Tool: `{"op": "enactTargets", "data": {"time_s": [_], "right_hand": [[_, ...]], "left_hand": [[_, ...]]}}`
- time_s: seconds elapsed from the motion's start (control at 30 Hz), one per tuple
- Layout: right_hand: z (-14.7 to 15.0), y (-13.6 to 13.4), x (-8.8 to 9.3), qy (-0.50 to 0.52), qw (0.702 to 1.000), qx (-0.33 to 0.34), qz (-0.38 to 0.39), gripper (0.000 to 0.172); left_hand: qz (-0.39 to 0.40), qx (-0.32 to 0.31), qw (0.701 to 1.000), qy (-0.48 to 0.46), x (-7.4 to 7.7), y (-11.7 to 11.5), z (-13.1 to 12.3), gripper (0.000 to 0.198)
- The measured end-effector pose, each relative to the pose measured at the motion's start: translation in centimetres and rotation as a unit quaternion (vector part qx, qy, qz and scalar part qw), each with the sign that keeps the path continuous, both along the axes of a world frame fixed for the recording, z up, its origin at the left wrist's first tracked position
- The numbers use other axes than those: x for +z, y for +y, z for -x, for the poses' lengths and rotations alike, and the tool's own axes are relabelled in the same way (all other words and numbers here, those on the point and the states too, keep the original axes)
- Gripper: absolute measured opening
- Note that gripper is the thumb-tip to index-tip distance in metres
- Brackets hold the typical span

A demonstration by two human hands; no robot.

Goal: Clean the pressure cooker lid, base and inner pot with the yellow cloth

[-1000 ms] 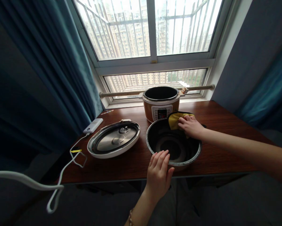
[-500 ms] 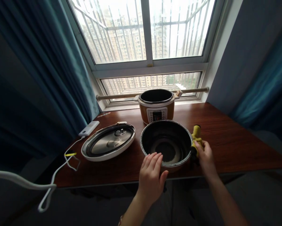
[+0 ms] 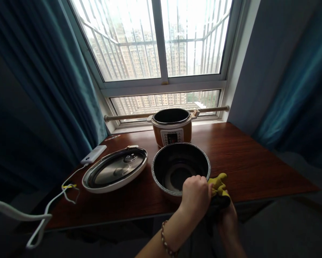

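Yellow cloth now out of inner pot, bunched at pot's near-right rim, right hand clasping it from below; left hand moved right along rim, curled tight against cloth; wiping looks paused, cloth being regripped

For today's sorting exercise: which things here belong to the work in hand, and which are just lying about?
In use: cloth, held by right hand; black pot, left hand curled at its rim.
Lying about: lid, cooker, power bank, white cable.
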State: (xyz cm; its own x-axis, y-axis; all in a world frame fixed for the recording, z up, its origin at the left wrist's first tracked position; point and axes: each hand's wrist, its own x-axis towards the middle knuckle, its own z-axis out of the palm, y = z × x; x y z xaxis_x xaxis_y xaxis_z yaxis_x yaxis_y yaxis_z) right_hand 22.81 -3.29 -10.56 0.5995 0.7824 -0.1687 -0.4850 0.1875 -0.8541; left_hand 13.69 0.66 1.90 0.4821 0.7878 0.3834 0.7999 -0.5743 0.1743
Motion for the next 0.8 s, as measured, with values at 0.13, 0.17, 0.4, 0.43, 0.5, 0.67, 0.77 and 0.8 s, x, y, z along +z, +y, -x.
{"op": "enactTargets", "data": {"time_s": [0.13,0.17,0.4,0.43,0.5,0.67,0.77,0.8], "right_hand": [[0.5,0.0,-0.6,0.106,0.994,0.029,0.017,0.038],[0.7,0.1,-0.6,0.111,0.993,0.038,0.012,0.04],[2.6,0.8,0.5,0.098,0.993,0.068,0.01,0.05],[3.0,0.9,0.7,0.104,0.991,0.08,0.007,0.053],[3.8,0.9,1.2,0.118,0.988,0.099,0.005,0.057],[5.1,0.6,2.8,0.061,0.996,0.068,0.01,0.059],[4.2,0.5,4.0,0.002,0.999,0.021,0.039,0.061],[3.8,0.5,4.5,-0.027,0.999,0.004,0.046,0.062]], "left_hand": [[-0.009,0.016,1.0,-0.011,-0.8,0.3,-0.3,0.025],[-0.012,0.015,1.0,-0.011,-0.9,0.3,-0.1,0.026],[0.003,0.032,0.996,-0.078,0.7,-0.1,2.7,0.027],[0.01,0.035,0.994,-0.099,1.2,-0.1,3.3,0.027],[0.028,0.036,0.988,-0.145,2.1,-0.1,4.4,0.028],[0.06,0.034,0.965,-0.251,3.9,-1.0,6.4,0.027],[0.085,0.026,0.942,-0.324,4.1,-1.4,7.0,0.028],[0.093,0.02,0.931,-0.352,4.0,-1.5,7.1,0.028]]}}
